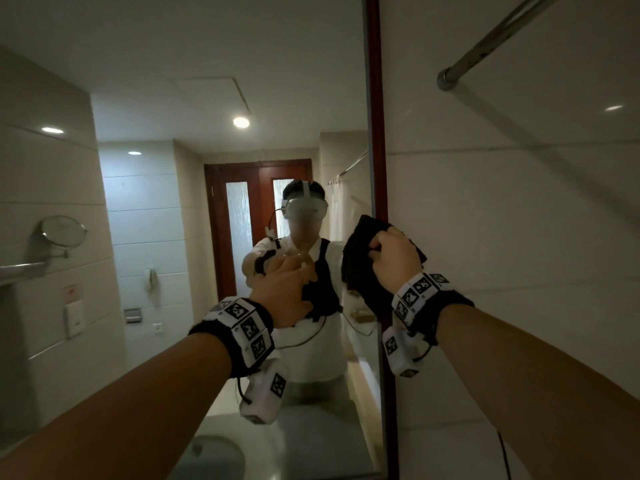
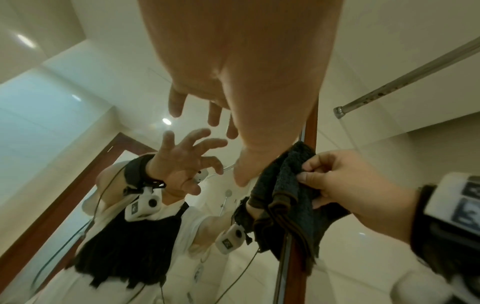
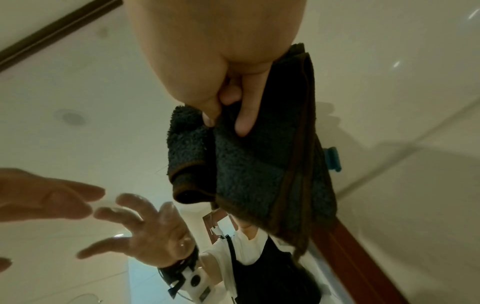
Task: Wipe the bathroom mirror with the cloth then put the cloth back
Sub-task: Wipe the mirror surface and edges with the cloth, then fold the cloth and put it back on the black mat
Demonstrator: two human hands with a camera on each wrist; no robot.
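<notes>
My right hand grips the dark cloth at the mirror's right edge, by the wooden frame. My left hand has its fingers spread wide near the glass.

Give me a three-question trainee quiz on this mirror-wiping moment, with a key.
1. True or false: the left hand grips the cloth.
2. Which side of the mirror is the cloth at: A) its left side, B) its red-brown right frame?
3. Fill in: the left hand's fingers are ____ toward the glass.

Key: 1 false, the right hand grips it; 2 B; 3 spread.
</notes>
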